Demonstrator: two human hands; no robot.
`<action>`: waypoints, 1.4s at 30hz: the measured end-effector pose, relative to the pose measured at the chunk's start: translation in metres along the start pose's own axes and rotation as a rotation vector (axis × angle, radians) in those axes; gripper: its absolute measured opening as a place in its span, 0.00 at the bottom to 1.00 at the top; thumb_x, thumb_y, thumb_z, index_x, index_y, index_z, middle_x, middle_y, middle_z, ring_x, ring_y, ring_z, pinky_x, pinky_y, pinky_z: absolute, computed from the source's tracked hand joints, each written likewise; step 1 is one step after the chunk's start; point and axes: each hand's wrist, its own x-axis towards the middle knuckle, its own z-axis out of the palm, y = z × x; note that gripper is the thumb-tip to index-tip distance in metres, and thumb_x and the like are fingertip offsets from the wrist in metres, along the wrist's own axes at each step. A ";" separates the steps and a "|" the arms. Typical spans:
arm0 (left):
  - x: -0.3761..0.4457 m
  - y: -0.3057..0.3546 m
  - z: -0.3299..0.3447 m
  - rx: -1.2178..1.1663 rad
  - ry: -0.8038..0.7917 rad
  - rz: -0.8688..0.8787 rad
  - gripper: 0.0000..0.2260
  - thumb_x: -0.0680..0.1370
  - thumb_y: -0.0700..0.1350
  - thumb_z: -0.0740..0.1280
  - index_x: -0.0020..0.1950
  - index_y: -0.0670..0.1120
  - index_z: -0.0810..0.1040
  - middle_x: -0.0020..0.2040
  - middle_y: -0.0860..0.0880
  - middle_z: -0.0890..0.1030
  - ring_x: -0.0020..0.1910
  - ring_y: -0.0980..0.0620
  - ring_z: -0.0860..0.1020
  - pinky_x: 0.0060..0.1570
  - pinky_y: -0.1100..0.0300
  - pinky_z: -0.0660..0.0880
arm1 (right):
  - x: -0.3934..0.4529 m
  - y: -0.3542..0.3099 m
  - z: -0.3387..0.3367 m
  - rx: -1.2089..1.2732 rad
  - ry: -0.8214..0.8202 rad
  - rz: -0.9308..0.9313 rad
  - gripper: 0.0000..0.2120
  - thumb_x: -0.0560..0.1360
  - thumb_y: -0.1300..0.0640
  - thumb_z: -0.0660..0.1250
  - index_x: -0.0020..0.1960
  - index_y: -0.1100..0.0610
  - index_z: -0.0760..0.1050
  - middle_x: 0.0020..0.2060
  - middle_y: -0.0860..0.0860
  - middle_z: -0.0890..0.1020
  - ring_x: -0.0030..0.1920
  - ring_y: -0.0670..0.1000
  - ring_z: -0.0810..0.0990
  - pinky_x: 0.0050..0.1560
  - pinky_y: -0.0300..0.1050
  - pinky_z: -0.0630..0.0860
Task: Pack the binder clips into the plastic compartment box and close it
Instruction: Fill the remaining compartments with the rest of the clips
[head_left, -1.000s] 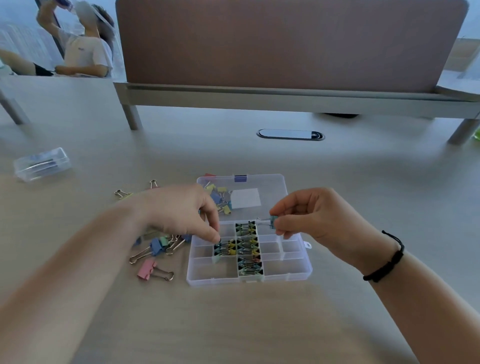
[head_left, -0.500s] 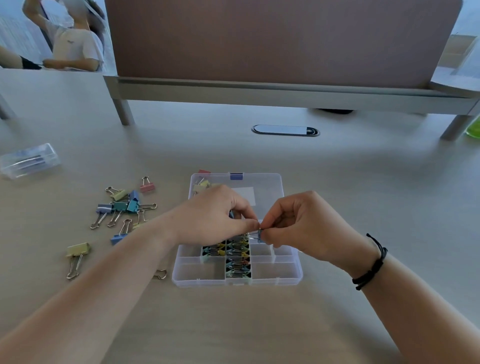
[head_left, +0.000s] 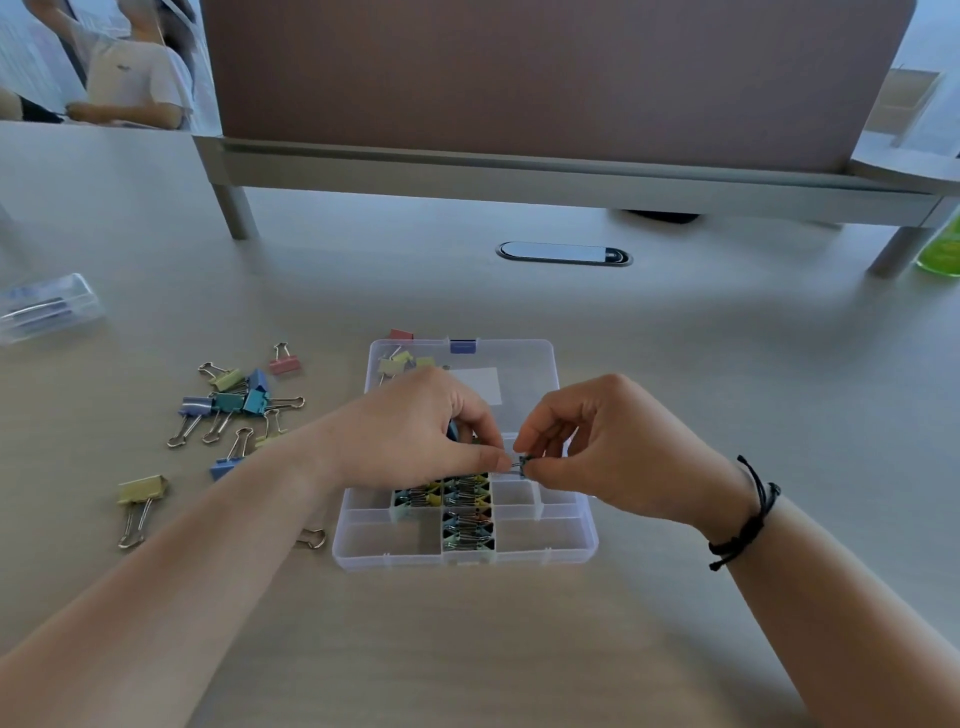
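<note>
Soft, even, cool-toned daylight, moderately bright; strongest at upper left window area (head_left: 31, 57), slightly washed out. No hard shadows: only faint diffuse shading under the hands and beneath the partition (head_left: 545, 78). Mild sheen on the clear box lid (head_left: 524, 364), no harsh glare. Strong wide-angle bending at edges: partition rail (head_left: 519, 176) curved, forearms stretched at bottom corners. Centre reasonably sharp; small clear case (head_left: 49, 306) at left and green object (head_left: 943, 244) at right smeared, soft. Compression softness throughout.
</note>
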 end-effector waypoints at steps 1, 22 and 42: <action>0.000 0.001 0.000 0.004 -0.004 0.000 0.07 0.74 0.56 0.74 0.44 0.54 0.86 0.35 0.52 0.82 0.31 0.54 0.76 0.33 0.64 0.72 | 0.000 -0.001 0.000 -0.020 -0.001 0.003 0.06 0.69 0.62 0.75 0.42 0.53 0.84 0.32 0.45 0.83 0.27 0.38 0.76 0.30 0.26 0.68; -0.001 0.014 0.002 -0.269 0.301 -0.004 0.05 0.75 0.49 0.73 0.43 0.48 0.85 0.30 0.54 0.80 0.26 0.59 0.74 0.28 0.67 0.71 | -0.002 -0.006 0.007 -0.223 0.064 0.057 0.06 0.69 0.57 0.73 0.44 0.47 0.84 0.37 0.42 0.81 0.40 0.40 0.79 0.41 0.30 0.75; 0.005 0.023 0.015 -0.557 0.328 -0.187 0.06 0.75 0.46 0.74 0.44 0.44 0.83 0.24 0.57 0.75 0.23 0.62 0.72 0.23 0.73 0.66 | 0.013 -0.018 0.007 -0.396 -0.146 0.133 0.11 0.68 0.50 0.76 0.49 0.49 0.83 0.39 0.42 0.80 0.43 0.43 0.80 0.49 0.40 0.80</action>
